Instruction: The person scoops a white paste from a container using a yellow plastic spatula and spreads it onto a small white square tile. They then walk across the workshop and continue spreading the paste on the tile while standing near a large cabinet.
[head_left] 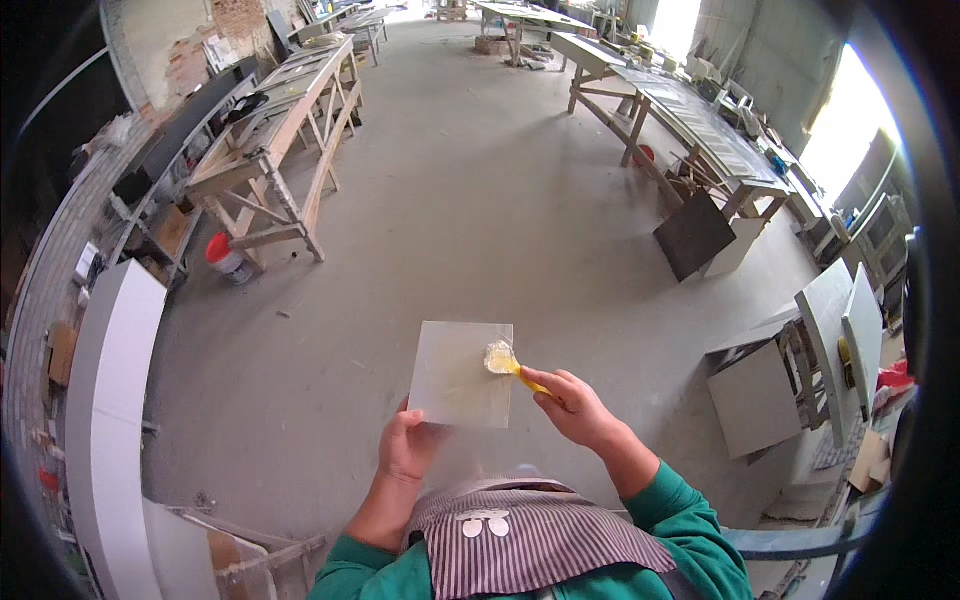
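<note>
A pale, square flat board (458,375) is held out in front of my apron. My left hand (408,440) grips its near left corner, thumb on the upper face and the other fingers hidden beneath. In my right hand (575,405) is a yellow-handled spatula (501,359), pinched by the handle. Whitish, lumpy paste seems to cover its broad head, which is over the board's right side; I cannot tell whether it touches. Faint yellowish smears show on the board's face.
Long wooden workbenches (270,160) (690,120) run along both sides of the grey concrete floor (430,200). A red-and-white bucket (228,258) stands by the left bench. A tall white panel (115,420) is at my left. Leaning boards (862,340) stand at my right.
</note>
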